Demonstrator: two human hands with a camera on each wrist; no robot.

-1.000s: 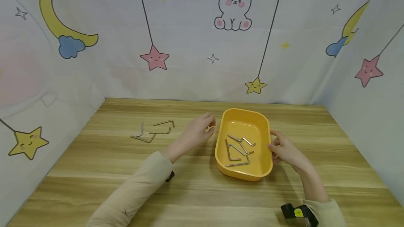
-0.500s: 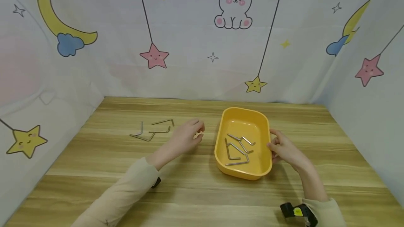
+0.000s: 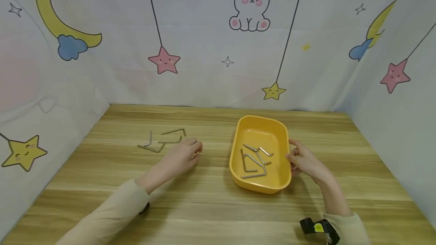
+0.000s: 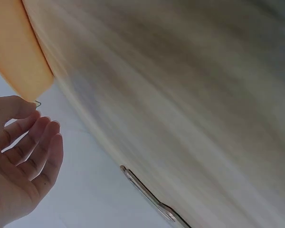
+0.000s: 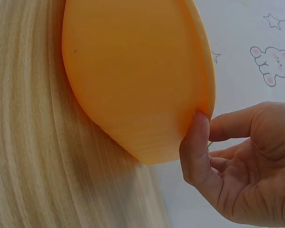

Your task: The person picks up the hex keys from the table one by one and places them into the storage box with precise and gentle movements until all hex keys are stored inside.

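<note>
Yellow tray (image 3: 258, 187) w/ bent rods (image 3: 253, 160) inside is gripped by R fingers (image 5: 233, 127).

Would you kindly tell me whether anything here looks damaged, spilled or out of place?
Nothing clearly stands out. The yellow tray sits upright on the table, slightly angled. The metal rods inside lie jumbled, and the loose rods lie to its left, their bends looking deliberate rather than damaged.
</note>
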